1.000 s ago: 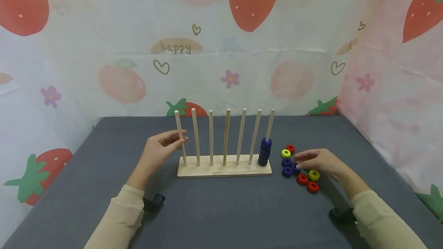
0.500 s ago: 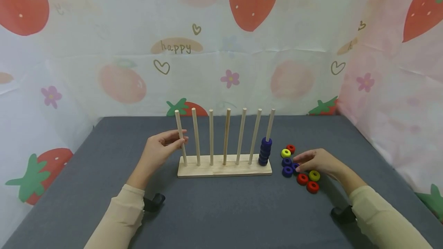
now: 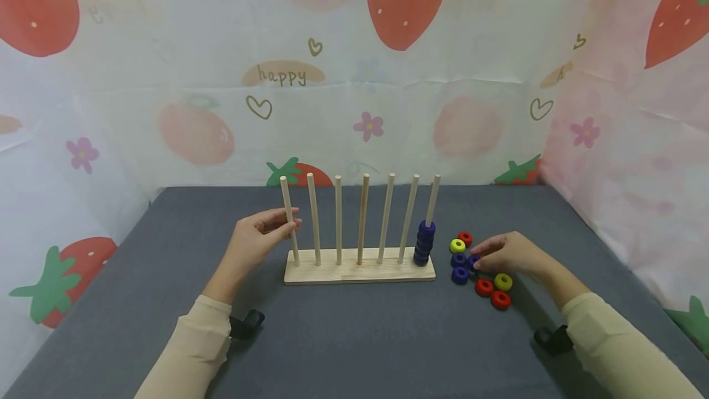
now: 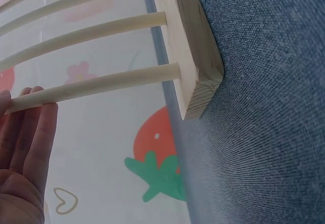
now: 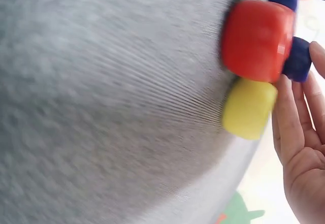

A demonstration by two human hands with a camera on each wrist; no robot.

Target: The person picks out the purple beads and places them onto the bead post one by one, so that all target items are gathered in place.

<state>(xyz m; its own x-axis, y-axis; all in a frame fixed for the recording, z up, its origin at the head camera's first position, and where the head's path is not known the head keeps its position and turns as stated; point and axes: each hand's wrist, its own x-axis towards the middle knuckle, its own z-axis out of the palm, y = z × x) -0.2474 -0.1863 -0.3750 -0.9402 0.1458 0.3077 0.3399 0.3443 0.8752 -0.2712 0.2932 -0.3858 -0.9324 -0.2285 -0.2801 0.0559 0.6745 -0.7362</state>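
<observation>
Our left hand (image 3: 256, 239) pinches the leftmost peg (image 3: 285, 193) of the rack (image 3: 354, 273) between thumb and fingers, seemingly to steady it, while right of the rack our right hand (image 3: 509, 254) narrowly pinches a blue ring (image 5: 298, 60), presumably leaving its hole free.

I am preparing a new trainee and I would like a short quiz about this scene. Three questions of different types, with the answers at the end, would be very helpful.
1. How many pegs stand on the wooden rack?
2. True or false: the left hand holds the leftmost peg.
3. What does the right hand pinch?
A) a red ring
B) a yellow ring
C) a blue ring

Key:
1. Seven.
2. True.
3. C.
</observation>
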